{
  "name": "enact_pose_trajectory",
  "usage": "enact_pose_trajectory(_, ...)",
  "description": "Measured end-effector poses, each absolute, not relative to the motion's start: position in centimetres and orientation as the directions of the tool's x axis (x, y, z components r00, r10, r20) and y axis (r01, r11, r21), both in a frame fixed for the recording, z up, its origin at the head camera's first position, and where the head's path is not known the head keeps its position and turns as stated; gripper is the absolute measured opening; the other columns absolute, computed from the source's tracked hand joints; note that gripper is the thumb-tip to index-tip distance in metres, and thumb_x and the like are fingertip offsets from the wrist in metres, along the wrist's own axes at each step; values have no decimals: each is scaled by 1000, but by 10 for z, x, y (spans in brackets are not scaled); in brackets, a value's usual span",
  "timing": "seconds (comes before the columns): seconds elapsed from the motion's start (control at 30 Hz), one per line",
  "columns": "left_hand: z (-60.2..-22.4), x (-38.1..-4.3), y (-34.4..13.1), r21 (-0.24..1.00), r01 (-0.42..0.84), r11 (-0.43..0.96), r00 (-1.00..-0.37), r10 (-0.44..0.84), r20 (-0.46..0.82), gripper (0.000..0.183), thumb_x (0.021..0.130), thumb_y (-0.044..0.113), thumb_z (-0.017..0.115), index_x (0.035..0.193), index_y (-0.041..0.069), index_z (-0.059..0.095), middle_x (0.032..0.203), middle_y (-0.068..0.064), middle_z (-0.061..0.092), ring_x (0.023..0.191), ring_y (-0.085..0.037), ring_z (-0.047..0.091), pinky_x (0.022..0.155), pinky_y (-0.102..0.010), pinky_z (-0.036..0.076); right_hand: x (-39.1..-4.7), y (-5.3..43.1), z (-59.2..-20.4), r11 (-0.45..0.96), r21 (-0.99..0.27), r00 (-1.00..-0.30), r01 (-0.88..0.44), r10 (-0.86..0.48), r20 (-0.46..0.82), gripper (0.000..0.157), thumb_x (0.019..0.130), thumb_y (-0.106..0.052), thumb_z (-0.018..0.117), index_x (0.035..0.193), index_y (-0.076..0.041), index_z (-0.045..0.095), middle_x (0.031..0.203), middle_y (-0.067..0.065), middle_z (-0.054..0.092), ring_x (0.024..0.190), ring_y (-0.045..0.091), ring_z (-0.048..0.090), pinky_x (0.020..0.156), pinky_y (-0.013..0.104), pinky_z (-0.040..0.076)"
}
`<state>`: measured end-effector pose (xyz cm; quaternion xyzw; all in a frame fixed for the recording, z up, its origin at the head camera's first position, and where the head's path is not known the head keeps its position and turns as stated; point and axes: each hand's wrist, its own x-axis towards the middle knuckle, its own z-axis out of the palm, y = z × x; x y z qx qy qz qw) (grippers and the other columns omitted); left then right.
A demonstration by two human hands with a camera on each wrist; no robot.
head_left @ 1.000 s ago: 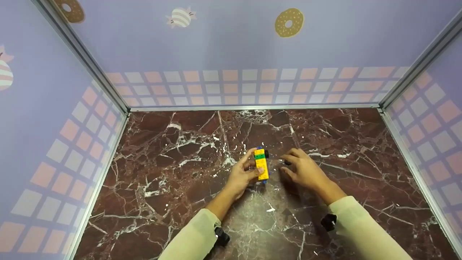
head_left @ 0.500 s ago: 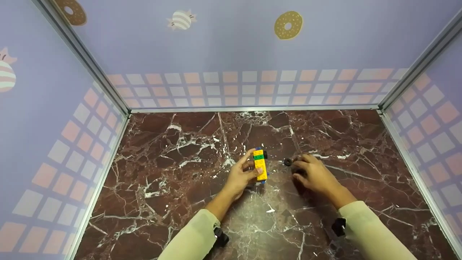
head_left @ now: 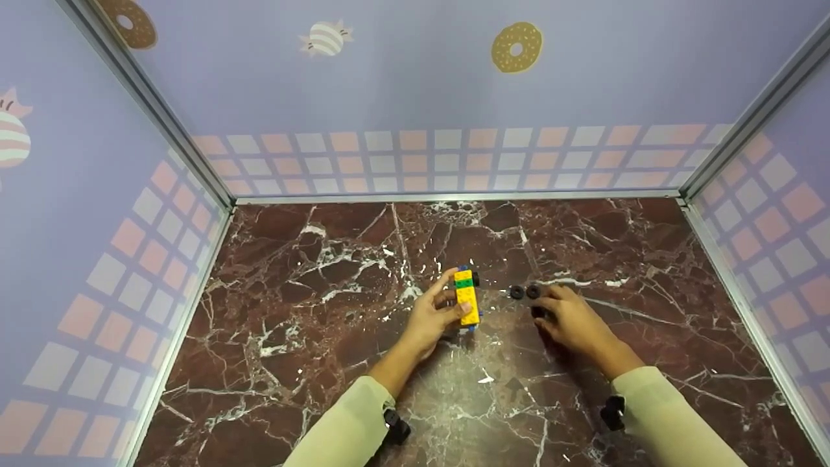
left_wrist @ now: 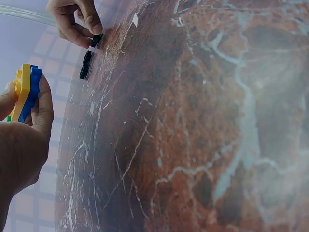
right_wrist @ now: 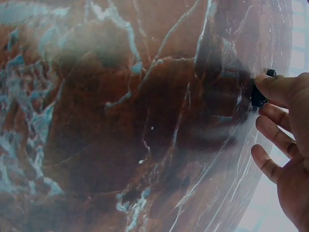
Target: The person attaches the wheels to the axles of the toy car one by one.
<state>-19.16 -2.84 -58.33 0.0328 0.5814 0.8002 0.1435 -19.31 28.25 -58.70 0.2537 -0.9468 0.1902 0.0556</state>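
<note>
My left hand [head_left: 433, 318] grips a toy brick car [head_left: 464, 298], thumb on its top. Yellow bricks and a green one sit on a blue base, and a black wheel [head_left: 476, 279] shows at its far right side. In the left wrist view the car's yellow and blue end [left_wrist: 28, 92] rises between thumb and fingers. To the right, two loose black wheels [head_left: 517, 292] lie side by side on the table. My right hand [head_left: 574, 321] is just beside them, thumb and forefinger pinching another black wheel [right_wrist: 258, 95]; its other fingers are spread.
A dark red marbled table [head_left: 311, 363] with white veins runs under both hands. Purple panels with pink and white squares [head_left: 447, 155] wall it in at the back and both sides, meeting the table at a metal rail [head_left: 389, 197].
My right hand has shifted right and slightly nearer, uncovering first one loose wheel, then a second beside it. My left hand keeps the car in nearly the same place.
</note>
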Motion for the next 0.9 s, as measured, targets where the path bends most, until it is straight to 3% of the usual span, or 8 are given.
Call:
enact_pose_trajectory(0.57, -585, -191, -31, 938, -217, -270, -951, 277, -140, 80, 100, -5, 75, 171, 13, 41, 125, -16, 71, 98, -17, 76, 93, -39, 71, -193, 283, -590, 791, -326, -856, -518, -475, 207, 31, 92, -1, 84, 122, -2, 82, 118, 21, 72, 112, 44, 69, 102, 63, 61)
enact_pose_trajectory(0.9, -583, -191, -31, 948, -199, -247, -952, 277, -128, 79, 99, -7, 75, 169, 8, 41, 120, -16, 71, 97, -16, 72, 94, -40, 71, -194, 284, -588, 788, -330, -854, -520, -471, 221, 26, 91, 0, 84, 117, 0, 81, 114, 18, 72, 110, 41, 68, 101, 60, 62)
